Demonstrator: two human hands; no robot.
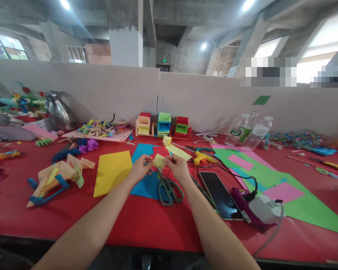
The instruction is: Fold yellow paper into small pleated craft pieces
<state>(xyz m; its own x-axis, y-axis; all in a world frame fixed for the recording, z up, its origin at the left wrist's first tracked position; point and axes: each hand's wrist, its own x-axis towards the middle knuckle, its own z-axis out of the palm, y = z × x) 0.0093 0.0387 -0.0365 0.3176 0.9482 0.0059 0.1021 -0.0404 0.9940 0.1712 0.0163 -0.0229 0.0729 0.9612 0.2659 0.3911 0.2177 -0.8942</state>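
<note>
Between my two hands is a small piece of pale yellow paper (159, 161), held up over the middle of the table. The fingers of my left hand (143, 167) pinch its left edge, and those of my right hand (177, 165) pinch its right edge. Just below it lie scissors (169, 191) with dark green handles, their blades partly hidden. Under them are a blue sheet (145, 183) and some red paper. A yellow sheet (112, 172) lies left of my left hand. Behind my hands stand a small folded yellow paper piece (167, 140) and a flat pale yellow sheet (180, 153).
Right of my hands are a yellow glue gun (204, 159), a phone (221, 195), a purple power strip (250, 210) with cables, and green sheets (307, 198). Colored paper models (163, 123) and plastic bottles (259, 131) stand along the partition. A folded paper figure (56, 176) lies left.
</note>
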